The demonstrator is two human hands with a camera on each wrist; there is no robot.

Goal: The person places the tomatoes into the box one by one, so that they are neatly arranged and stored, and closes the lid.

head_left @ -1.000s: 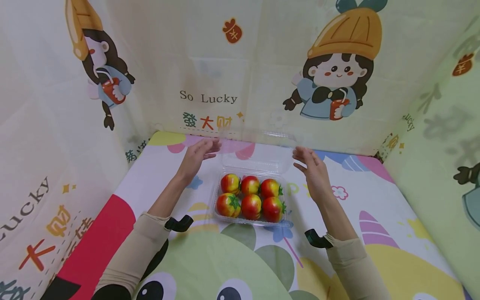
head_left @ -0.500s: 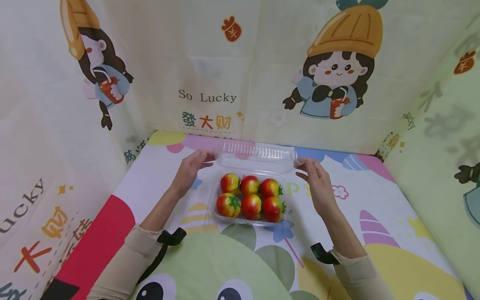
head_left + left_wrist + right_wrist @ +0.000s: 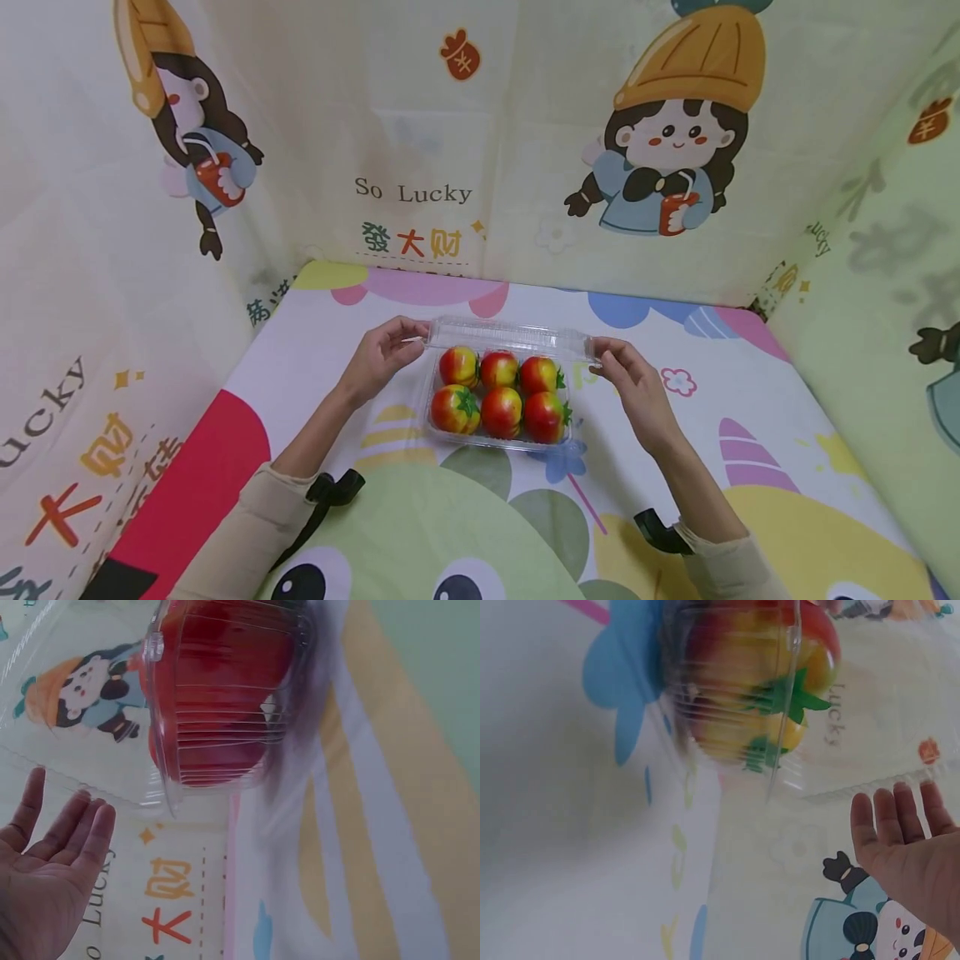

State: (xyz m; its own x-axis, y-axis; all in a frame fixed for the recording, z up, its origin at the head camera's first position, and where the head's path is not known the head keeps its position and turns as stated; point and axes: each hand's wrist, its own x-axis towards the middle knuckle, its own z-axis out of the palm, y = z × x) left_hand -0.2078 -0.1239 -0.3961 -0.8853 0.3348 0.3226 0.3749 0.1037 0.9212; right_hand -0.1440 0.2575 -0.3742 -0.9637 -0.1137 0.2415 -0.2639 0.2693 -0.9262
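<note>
A clear plastic clamshell box holds several red and yellow tomato-like fruits, some with green leafy tops. Its hinged clear lid stands tilted up at the far side, partway over the back row. My left hand is at the lid's left edge, fingertips right at the plastic. On the opposite edge, the fingertips of my right hand touch the lid. Both wrist views show the fingers extended, with the left fingers and right fingers against the lid's rim.
A cloth with cartoon prints covers the table. Printed fabric walls rise behind and on both sides, the back one a short way beyond the box.
The lid has swung from leaning far back to tilted forward over the back row. Both hands have moved toward the person with it, from beside the lid to its edges. The box has stayed in place.
</note>
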